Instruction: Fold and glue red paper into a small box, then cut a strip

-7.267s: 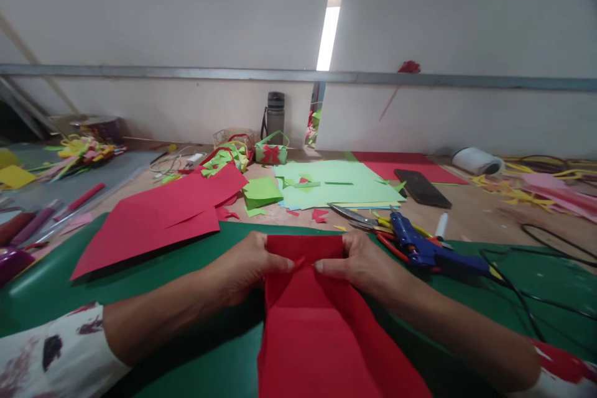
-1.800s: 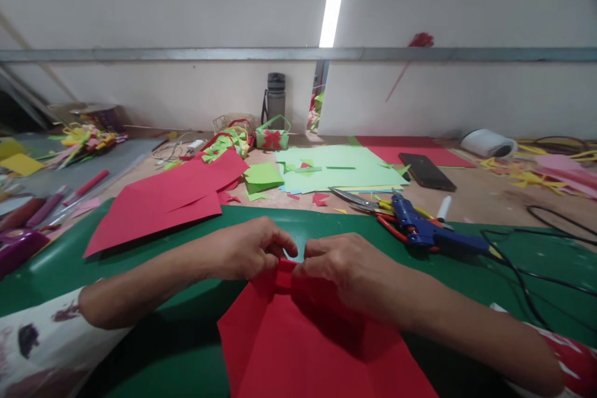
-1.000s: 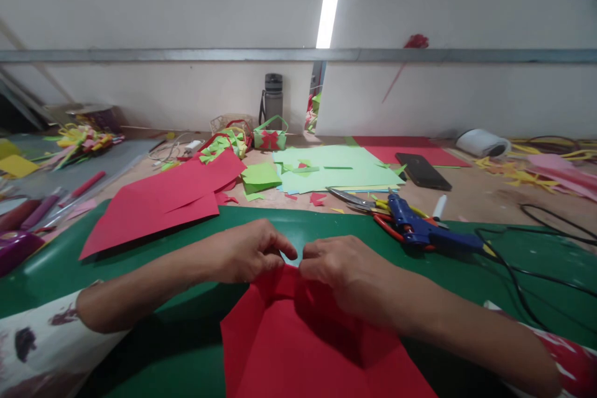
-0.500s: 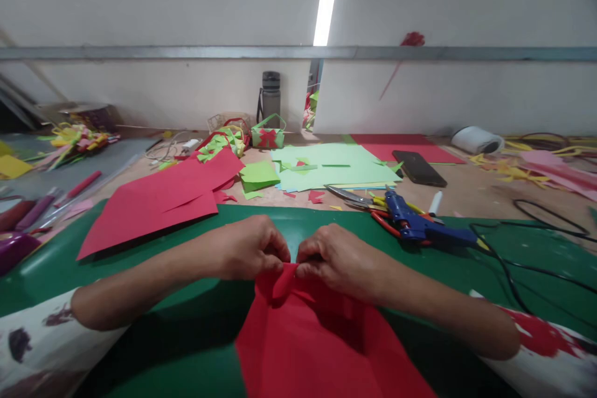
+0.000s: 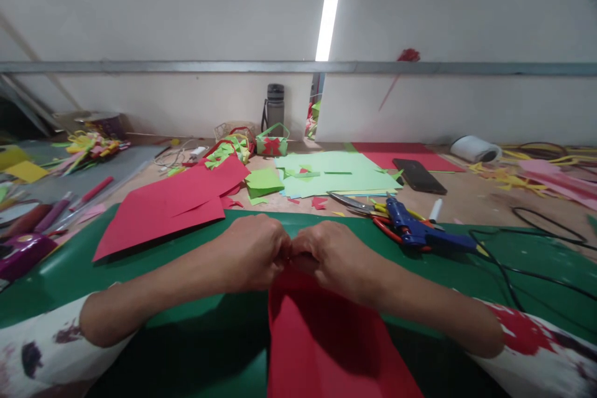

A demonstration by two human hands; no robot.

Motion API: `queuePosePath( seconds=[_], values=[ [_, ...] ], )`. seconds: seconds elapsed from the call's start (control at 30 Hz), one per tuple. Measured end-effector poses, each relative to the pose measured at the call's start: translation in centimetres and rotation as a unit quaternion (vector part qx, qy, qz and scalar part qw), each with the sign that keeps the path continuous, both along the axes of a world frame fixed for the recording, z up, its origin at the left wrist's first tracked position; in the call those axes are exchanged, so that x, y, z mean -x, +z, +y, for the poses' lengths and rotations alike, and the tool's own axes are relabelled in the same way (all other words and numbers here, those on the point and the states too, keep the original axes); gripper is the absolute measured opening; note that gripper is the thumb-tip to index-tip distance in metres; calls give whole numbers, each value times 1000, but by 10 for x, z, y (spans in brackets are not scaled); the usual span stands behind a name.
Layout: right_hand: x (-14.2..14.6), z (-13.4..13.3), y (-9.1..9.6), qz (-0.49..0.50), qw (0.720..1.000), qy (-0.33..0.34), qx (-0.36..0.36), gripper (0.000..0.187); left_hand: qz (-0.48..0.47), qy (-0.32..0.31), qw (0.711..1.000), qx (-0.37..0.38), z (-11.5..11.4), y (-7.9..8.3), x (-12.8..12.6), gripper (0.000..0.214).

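A large red paper sheet (image 5: 336,342) hangs toward me from both hands, its far end gathered between them. My left hand (image 5: 256,252) is closed, pinching that end from the left. Knuckle to knuckle beside it, my right hand (image 5: 338,261) grips the same end, with fingers curled. The pinched edge itself is mostly hidden behind the fingers. Under the hands lies a green mat (image 5: 200,329). To the left on the mat's far edge rest more red sheets (image 5: 177,199). A blue glue gun (image 5: 415,227) lies right of my right hand, its cord trailing off rightward.
Scissors (image 5: 349,201) lie by the glue gun. Behind are pale green sheets (image 5: 336,165), a black phone (image 5: 418,175), a small green paper basket (image 5: 272,145) and a grey bottle (image 5: 275,109). A purple tool (image 5: 23,255) and markers (image 5: 93,193) sit at left.
My hands have drawn together and rolled inward over the red paper's far end, hiding the fold seen before. The paper looks narrower. The view has tilted up slightly.
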State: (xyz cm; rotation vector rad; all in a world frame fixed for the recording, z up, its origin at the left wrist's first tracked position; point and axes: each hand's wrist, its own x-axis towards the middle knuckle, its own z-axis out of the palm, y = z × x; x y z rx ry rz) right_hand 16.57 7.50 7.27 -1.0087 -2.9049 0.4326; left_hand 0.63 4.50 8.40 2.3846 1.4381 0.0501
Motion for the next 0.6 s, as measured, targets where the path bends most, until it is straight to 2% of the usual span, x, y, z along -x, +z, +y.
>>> queuePosePath(
  seconds=[0.13, 0.43, 0.6],
  values=[
    [1, 0, -1, -20, 999, -7, -24, 17, 16, 16, 1000, -12, 0, -1, -1, 24],
    [-3, 7, 4, -41, 997, -27, -56, 18, 47, 28, 998, -21, 7, 1, 5, 16],
    [-4, 10, 0, -25, 997, -3, -70, 18, 21, 32, 999, -20, 11, -6, 3, 19]
  ],
)
